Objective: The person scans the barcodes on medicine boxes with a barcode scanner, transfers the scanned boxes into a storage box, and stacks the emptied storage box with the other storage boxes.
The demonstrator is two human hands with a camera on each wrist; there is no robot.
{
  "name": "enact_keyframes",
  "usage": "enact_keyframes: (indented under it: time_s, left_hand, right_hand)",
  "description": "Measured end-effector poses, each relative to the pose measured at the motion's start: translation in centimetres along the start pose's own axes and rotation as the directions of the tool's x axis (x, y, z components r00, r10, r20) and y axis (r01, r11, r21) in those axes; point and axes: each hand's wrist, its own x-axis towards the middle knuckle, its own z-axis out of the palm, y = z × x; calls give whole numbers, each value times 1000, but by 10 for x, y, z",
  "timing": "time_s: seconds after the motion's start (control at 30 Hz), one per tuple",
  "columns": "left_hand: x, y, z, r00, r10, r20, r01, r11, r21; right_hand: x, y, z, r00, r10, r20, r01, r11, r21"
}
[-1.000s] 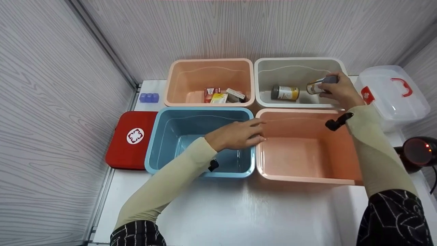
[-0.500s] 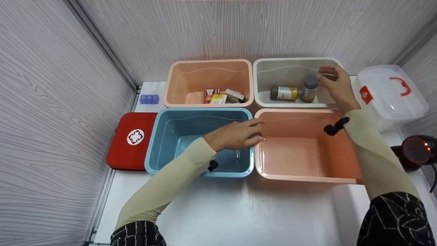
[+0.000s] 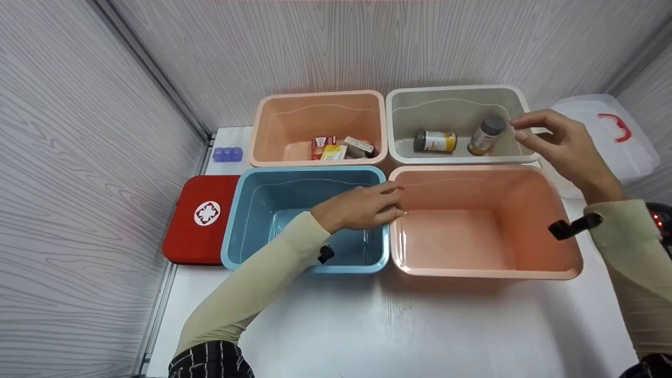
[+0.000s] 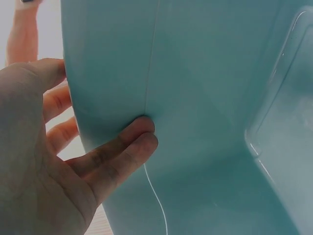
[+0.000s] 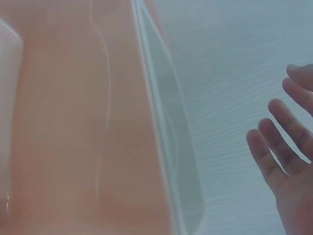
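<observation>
The grey-capped bottle (image 3: 486, 134) stands tilted inside the grey bin (image 3: 454, 93), leaning toward that bin's right wall, with a second, yellow-labelled bottle (image 3: 434, 141) lying on its side just to its left in the same bin. My right hand (image 3: 564, 147) hovers just beside the tilted bottle, above the bin's right rim; its grip is empty, fingers loosely spread and not touching the bottle, and the right wrist view confirms the fingers (image 5: 274, 156) are extended and apart. My left hand (image 3: 362, 207) rests on the wall shared between the blue bin (image 3: 247, 210) and the large pink bin (image 3: 525, 270); its grip is around the blue bin's right rim, with the thumb and some fingers on the inside face and the remaining fingers (image 4: 124, 147) curled against the outer face, as the left wrist view shows. Both of these near bins stand touching each other on the white tabletop (image 3: 394, 325). Behind the blue bin stands a smaller pink bin (image 3: 315, 97) that holds several small boxes (image 3: 338, 148). To the left of the blue bin lies a red first-aid pouch (image 3: 199, 218), with a small blue pill case (image 3: 227, 154) behind it. A clear plastic case with a red handle (image 3: 614, 128) stands at the far right.
</observation>
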Motion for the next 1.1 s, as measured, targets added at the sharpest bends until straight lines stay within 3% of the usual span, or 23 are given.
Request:
enact_keyframes:
  time_s: [0.13, 0.2, 0.43, 0.57, 0.77, 1.0, 1.1]
  left_hand:
    - [1, 1, -1, 1000, -19, 15, 19, 1000, -7]
    - [1, 2, -2, 999, -25, 21, 25, 1000, -6]
    - [2, 4, -3, 999, -38, 30, 38, 999, -2]
    - [1, 5, -5, 999, -31, 31, 31, 999, 13]
    - [3, 8, -5, 999, -40, 5, 39, 997, 70]
    - [4, 19, -7, 989, -126, -74, 134, 984, 116]
    - [8, 24, -7, 978, -180, -108, 193, 973, 125]
  right_hand:
    - [-29, -12, -14, 991, 73, 114, -63, 994, -88]
    - [-42, -14, -18, 985, 109, 134, -91, 987, -131]
    - [-88, -3, -27, 984, 176, 7, -170, 963, -209]
    - [-115, 7, -31, 968, 249, 15, -231, 918, -321]
    - [-148, 20, -30, 925, 360, 120, -274, 852, -446]
    - [-165, 27, -24, 881, 434, 188, -327, 846, -421]
    - [-168, 28, -22, 841, 500, 209, -383, 821, -424]
